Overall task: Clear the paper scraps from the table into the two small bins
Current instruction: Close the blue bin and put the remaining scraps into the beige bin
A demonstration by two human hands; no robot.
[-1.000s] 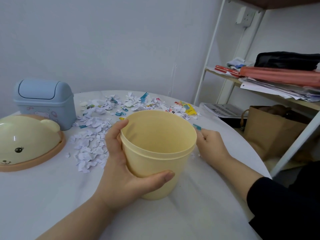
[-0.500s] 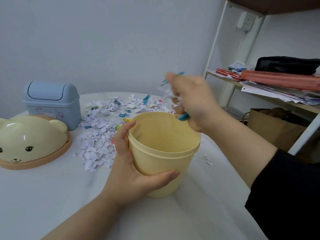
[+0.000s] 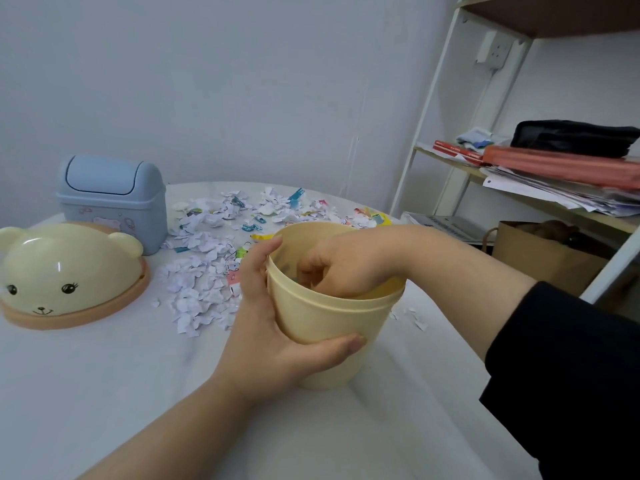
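Nearest the camera, the left hand point(image 3: 263, 341) grips the open yellow bin point(image 3: 329, 323), which stands on the white table point(image 3: 104, 393). Its thumb is pressed across the bin's near wall and its fingers point(image 3: 256, 265) are wrapped round the far left side up to the rim. The right hand point(image 3: 343, 268) reaches over the rim from the right, and its fingers point down into the bin, curled and bunched together. The tips are below the rim, so I cannot tell whether they are holding anything.

A few stray bits point(image 3: 415, 318) lie just right of the bin, under the right forearm. Just beyond the left fingers, the main spread of paper scraps point(image 3: 207, 271), mostly white with some coloured pieces, runs away across the table. Left of those fingers rests a cream bear-faced lid point(image 3: 65, 271) with a tan rim. Behind it, near the far edge, stands the blue bin point(image 3: 110, 199) with its swing lid closed. Far right of the right hand are a white shelf point(image 3: 519, 188) stacked with papers and a brown paper bag point(image 3: 540, 258).
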